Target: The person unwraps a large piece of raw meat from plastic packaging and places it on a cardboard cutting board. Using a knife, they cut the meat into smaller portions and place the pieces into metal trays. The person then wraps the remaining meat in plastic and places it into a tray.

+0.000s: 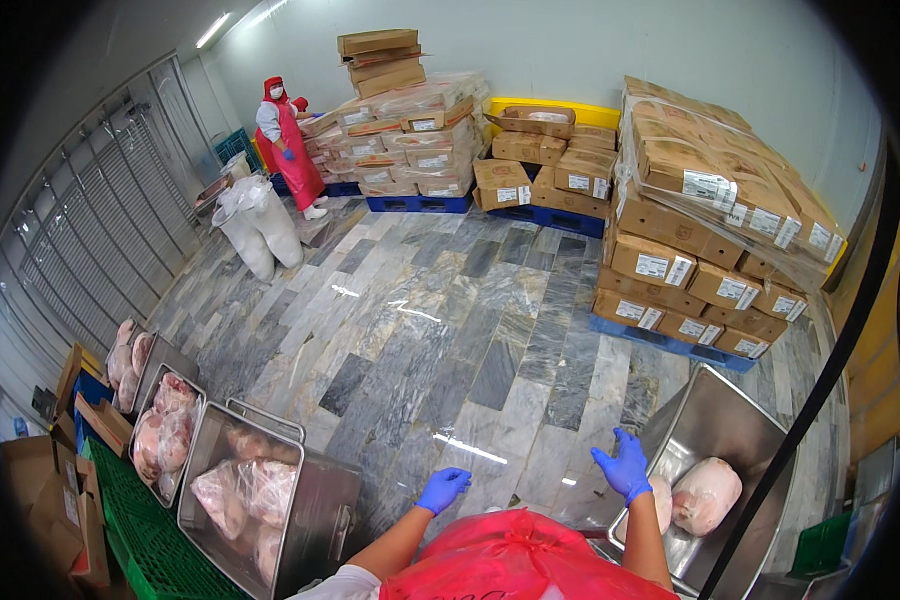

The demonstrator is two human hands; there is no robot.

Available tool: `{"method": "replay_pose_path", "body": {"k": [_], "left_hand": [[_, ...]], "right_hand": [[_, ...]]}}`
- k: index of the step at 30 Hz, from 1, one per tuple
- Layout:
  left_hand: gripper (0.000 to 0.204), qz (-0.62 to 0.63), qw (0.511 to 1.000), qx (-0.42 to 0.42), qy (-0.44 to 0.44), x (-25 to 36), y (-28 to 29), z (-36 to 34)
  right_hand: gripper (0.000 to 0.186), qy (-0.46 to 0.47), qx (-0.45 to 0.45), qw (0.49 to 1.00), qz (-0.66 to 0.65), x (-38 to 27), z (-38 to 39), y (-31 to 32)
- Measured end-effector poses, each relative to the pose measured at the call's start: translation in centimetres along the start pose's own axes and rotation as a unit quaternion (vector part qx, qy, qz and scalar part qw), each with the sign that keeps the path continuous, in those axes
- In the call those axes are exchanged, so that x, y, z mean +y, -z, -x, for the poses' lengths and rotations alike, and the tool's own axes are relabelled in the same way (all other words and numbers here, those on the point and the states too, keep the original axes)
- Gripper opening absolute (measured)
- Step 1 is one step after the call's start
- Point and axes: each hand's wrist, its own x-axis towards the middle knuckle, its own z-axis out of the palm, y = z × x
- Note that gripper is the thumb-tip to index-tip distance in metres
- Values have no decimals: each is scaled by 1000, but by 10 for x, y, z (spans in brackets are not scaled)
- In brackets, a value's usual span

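My left hand (444,490), in a blue glove, hangs over the floor with its fingers stretched out and nothing in them. With fingers spread, my right hand (625,467) is also gloved in blue and holds nothing. It is beside the near left side of a steel tub (708,405). Inside that tub lie a large pale pink piece of meat (706,496) and a second one (660,502), partly hidden by my forearm. To the left of my left hand stands another steel tub (322,505) holding meat in clear plastic (268,490).
More meat (165,440) fills tubs at the left, near a green plastic pallet (135,535) and opened cardboard boxes (45,500). Box stacks (705,240) on blue pallets (670,343) line the far side. A co-worker in a red apron (292,150) stands near white sacks (260,225).
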Motion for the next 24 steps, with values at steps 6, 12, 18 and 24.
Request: {"method": "replay_pose_path", "body": {"k": [6, 12, 18, 24], "left_hand": [[26, -20, 1000, 2, 5, 1, 1, 6], [26, -9, 1000, -15, 21, 7, -7, -6], [24, -52, 995, -69, 47, -2, -17, -28], [24, -107, 982, -153, 3, 20, -56, -61]], "right_hand": [[76, -2, -10, 1000, 2, -7, -4, 3], [77, 3, 1, 1000, 16, 3, -9, 7], [79, -43, 49, 998, 15, 14, 10, 26], [81, -144, 88, 984, 50, 53, 60, 53]]}}
